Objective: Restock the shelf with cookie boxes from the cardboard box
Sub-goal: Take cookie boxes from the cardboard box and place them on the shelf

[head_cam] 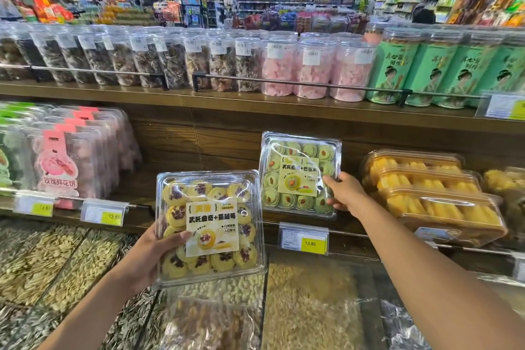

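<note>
Left hand [153, 253]: grips the yellow cookie box [210, 227] at its lower left edge, thumb curled over the lid, fingers hidden behind.
Yellow cookie box: upright, lid facing the camera, held in front of the shelf [221, 139], above the bulk bins [309, 304].
Right hand [345, 193]: pinches the green cookie box [299, 175] at its right edge, thumb on the lid.
Green cookie box: upright in the lower shelf level, just above a price tag [303, 238], near the stacked cake boxes [434, 196].

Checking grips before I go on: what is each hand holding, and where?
The left hand grips the yellow cookie box by its left edge, thumb on top. The right hand grips the green cookie box by its right edge.
</note>
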`<state>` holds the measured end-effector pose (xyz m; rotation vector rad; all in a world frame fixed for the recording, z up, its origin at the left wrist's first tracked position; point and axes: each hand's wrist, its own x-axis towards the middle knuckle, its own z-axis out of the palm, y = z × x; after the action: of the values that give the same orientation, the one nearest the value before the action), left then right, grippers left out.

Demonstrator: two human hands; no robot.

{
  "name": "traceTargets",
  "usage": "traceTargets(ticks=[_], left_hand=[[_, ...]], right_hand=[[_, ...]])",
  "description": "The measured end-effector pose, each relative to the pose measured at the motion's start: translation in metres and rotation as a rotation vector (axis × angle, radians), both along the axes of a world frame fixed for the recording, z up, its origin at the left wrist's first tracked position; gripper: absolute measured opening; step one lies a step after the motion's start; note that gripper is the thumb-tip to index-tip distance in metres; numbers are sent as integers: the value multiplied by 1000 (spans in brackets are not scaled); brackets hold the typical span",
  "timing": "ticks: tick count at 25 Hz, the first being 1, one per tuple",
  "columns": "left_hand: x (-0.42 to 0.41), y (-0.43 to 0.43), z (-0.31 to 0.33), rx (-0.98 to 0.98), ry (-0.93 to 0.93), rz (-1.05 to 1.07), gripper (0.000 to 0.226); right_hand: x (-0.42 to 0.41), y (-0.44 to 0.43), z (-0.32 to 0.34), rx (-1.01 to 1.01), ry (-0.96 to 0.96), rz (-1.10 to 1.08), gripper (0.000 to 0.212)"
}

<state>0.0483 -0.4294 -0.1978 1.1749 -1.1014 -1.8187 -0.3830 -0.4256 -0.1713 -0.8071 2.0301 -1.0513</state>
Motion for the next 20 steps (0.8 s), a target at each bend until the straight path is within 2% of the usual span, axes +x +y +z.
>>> traceTargets(ticks=[3,6,9,13,20], left_hand=[[-3,1,2,-6,13,-4,59],[-5,1,3,-10,18,-6,59],[-4,-1,1,-12,16,0,59],[-6,-1,0,-7,19,-3,56],[-11,-3,0,-8,11,-9,54]], right_hand=[[4,-3,-6,40,-104,7,52],[4,-1,-19,15,-52,1,44],[2,3,-22,-105,-56,-57,34],[-3,1,-18,-220,-34,-167,38],[-5,-30,-22,-212,-1,-279,37]])
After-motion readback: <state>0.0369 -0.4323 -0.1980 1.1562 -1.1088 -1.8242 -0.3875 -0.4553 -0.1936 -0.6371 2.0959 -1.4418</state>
